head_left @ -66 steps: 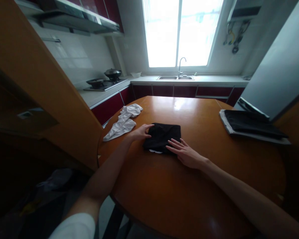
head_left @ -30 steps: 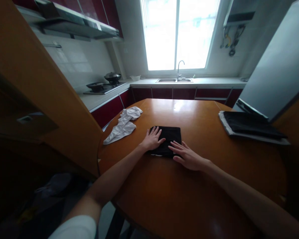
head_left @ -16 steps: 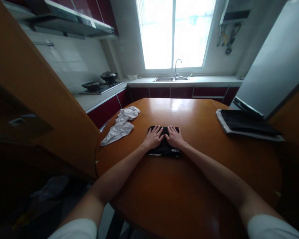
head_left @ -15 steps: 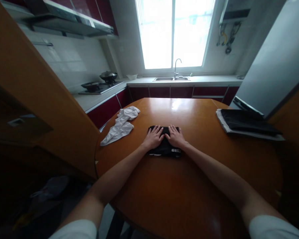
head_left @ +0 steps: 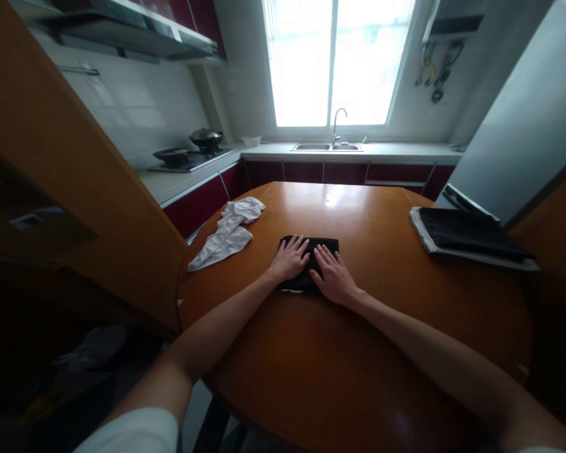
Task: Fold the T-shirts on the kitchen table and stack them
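A folded black garment [head_left: 324, 243] lies flat as a small rectangle on the wooden table [head_left: 283, 352], a thin white strip showing at its near edge. On its left part rests my left hand [head_left: 290, 259], open, palm down with fingers spread. My right hand [head_left: 334, 275] is open too and lies flat over the garment's right part, covering its near right corner. To the left, a crumpled white cloth [head_left: 231, 234] lies loosely near the table's edge.
Folded black and white fabrics [head_left: 471, 233] are stacked at the table's right side, by the fridge [head_left: 514, 119]. Beyond the table are a counter with a sink [head_left: 311, 147], and a stove [head_left: 191, 162] with pans at the left.
My right hand has slid toward me over the garment and now covers the white lettering that showed before. My left hand keeps its place on the cloth. The view has shifted slightly.
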`<state>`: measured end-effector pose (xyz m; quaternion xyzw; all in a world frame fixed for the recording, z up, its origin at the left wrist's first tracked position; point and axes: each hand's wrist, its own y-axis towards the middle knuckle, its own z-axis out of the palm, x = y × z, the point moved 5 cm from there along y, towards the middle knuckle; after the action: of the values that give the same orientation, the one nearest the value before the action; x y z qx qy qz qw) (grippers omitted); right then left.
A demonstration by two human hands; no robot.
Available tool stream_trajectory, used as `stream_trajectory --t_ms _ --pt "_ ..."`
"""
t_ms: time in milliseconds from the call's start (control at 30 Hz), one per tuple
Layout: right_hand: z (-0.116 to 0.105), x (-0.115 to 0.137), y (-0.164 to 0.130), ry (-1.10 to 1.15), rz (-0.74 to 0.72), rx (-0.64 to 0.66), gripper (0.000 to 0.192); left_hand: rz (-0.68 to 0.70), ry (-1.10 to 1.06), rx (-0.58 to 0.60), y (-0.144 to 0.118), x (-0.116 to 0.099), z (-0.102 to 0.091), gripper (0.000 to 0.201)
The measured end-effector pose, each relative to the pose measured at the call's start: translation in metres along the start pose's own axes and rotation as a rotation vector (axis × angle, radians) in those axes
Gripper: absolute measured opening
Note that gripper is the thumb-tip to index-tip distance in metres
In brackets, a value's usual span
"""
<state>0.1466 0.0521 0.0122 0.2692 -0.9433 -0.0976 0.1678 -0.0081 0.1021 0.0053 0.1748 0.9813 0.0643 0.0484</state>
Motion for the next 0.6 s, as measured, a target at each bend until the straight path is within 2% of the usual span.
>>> stream_trajectory --t_ms 100,200,400,533,600 --pt "0.009 0.008 -0.014 -0.019 0.009 0.103 0.074 -0.001 -0.007 -0.011 -0.001 0.001 -0.003 0.059" --pt "0.009 0.003 -0.016 -0.027 0.052 0.121 0.077 -0.047 -0.046 -0.001 -0.001 0.008 -0.005 0.06" --pt "0.009 -0.001 -0.015 -0.019 0.093 0.113 0.079 -0.221 -0.183 0.047 0.003 0.045 0.004 0.066" --pt "0.009 0.0 -0.016 -0.003 0.103 0.126 0.08 -0.363 -0.251 -0.058 0.007 0.079 -0.008 0.059" --pt "0.009 0.0 -0.015 0.008 0.11 0.134 0.08 -0.399 -0.25 -0.124 0.006 0.085 -0.021 0.058"
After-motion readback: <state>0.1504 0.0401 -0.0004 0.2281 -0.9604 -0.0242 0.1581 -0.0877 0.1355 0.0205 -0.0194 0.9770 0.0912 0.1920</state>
